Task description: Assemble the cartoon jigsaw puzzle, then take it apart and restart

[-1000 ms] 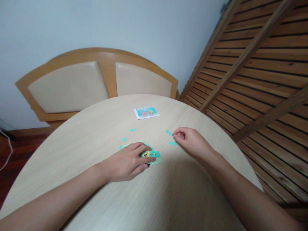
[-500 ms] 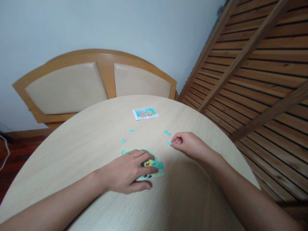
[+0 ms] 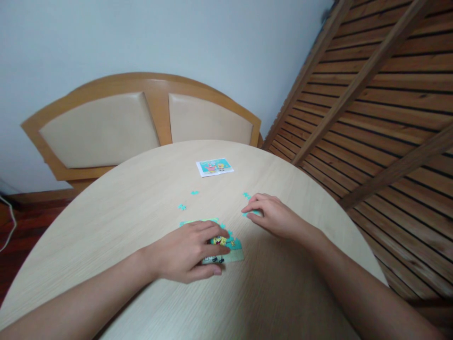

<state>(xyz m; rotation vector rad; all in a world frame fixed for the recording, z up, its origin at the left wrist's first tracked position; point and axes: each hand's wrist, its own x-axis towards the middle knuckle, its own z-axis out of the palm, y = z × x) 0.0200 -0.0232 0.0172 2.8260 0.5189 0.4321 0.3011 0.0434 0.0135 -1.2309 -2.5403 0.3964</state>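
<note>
My left hand point(image 3: 193, 250) lies spread over a partly assembled jigsaw puzzle point(image 3: 233, 255), which is teal with a yellow cartoon figure. The palm and fingers hide much of its left part. To the right and farther back, my right hand point(image 3: 272, 212) has its thumb and index finger around a teal puzzle piece point(image 3: 255, 213) at the tabletop. Just behind those fingers lies another teal piece point(image 3: 246, 195), partly covered by the hand. Two loose teal pieces, one nearer point(image 3: 181, 207) and one farther point(image 3: 194, 192), lie beyond the puzzle on the left.
A folded picture sheet point(image 3: 215, 166) with cartoon figures lies toward the far side of the round wooden table point(image 3: 141, 189). Behind the table stands a chair back point(image 3: 163, 108) with cream panels. A slatted wooden screen point(image 3: 371, 118) rises on the right.
My right hand has shifted slightly left, its thumb and index finger coming around the teal piece and covering part of the one behind. My left hand stays on the puzzle.
</note>
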